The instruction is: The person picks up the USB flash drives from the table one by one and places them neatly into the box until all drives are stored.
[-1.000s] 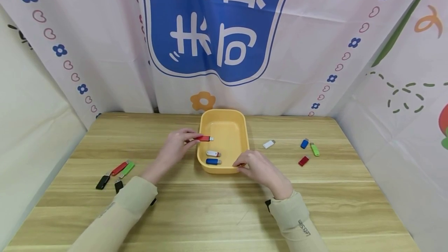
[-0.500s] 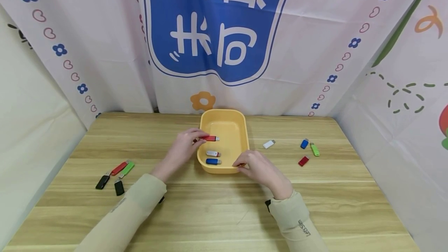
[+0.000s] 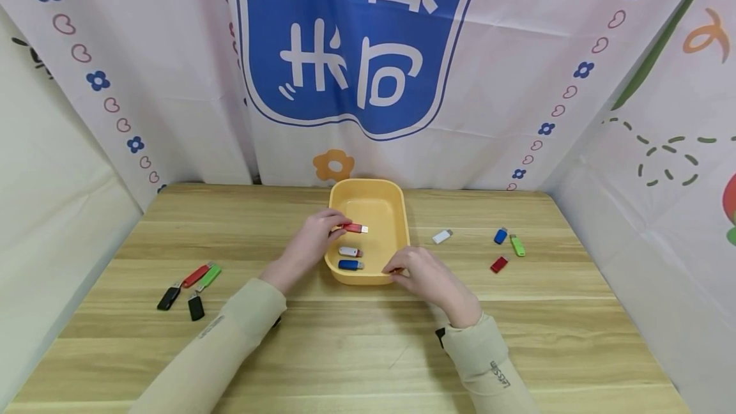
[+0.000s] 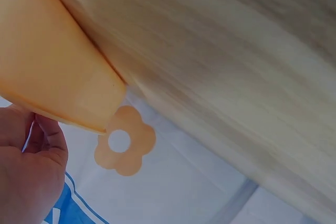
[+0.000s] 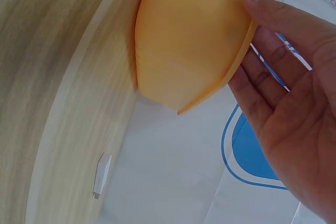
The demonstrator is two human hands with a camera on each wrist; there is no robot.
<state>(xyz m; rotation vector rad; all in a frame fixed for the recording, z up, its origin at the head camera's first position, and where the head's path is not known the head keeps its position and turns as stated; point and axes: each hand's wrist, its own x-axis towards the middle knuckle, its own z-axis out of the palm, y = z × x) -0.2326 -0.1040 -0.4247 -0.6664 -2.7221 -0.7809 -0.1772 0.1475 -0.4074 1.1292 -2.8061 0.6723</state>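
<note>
My left hand (image 3: 313, 235) pinches a red USB flash drive (image 3: 356, 228) by one end, above the inside of the yellow tray (image 3: 382, 213). The drive's metal plug points right. Lower in the tray lie a white flash drive (image 3: 349, 252) and a blue one (image 3: 349, 265). At the tray's near right corner, my right hand (image 3: 422, 273) grips the rim between thumb and fingers. The right wrist view shows its thumb over the rim of the tray (image 5: 194, 35). In the left wrist view the left hand (image 4: 31, 163) is beside the rim, and the red drive is hidden.
On the left of the wooden table (image 3: 356, 350) lie a red drive (image 3: 196, 276), a green drive (image 3: 209, 278) and two black drives (image 3: 169, 298). To the right are white (image 3: 442, 236), blue (image 3: 500, 236), green (image 3: 517, 246) and red (image 3: 499, 265) drives. A curtain hangs behind.
My left hand has moved right with the red flash drive, from the tray's left rim to farther over its inside. My right hand stays on the rim.
</note>
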